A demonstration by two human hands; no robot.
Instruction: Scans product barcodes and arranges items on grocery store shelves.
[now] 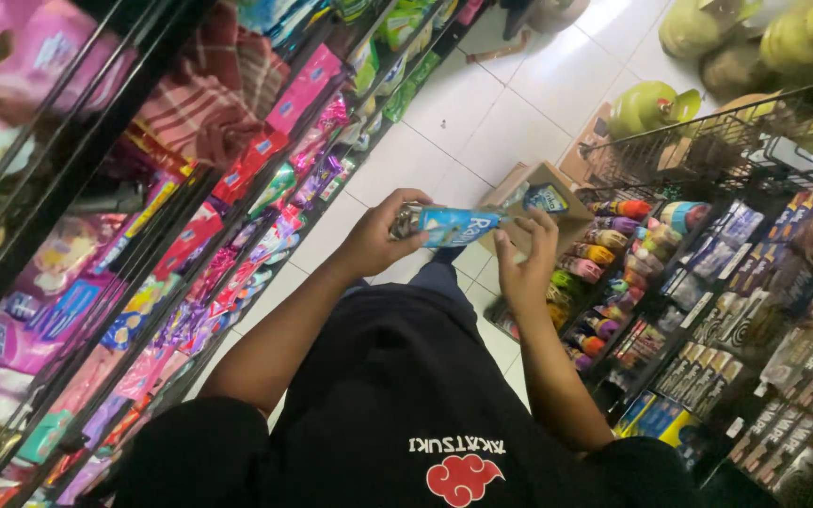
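Between both hands' grip, blue packet (458, 226), held level

Blue packet (458, 226) showing glossy plastic film; box (543, 193) looking matt cardboard; floor (510, 113) gleaming smooth tile; basket (708, 141) showing dark wire.

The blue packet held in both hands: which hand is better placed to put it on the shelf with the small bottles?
Probably the right hand. It grips the blue packet at the end nearest the small bottles on the right-side shelf. The left hand holds the far end, toward the opposite shelves.
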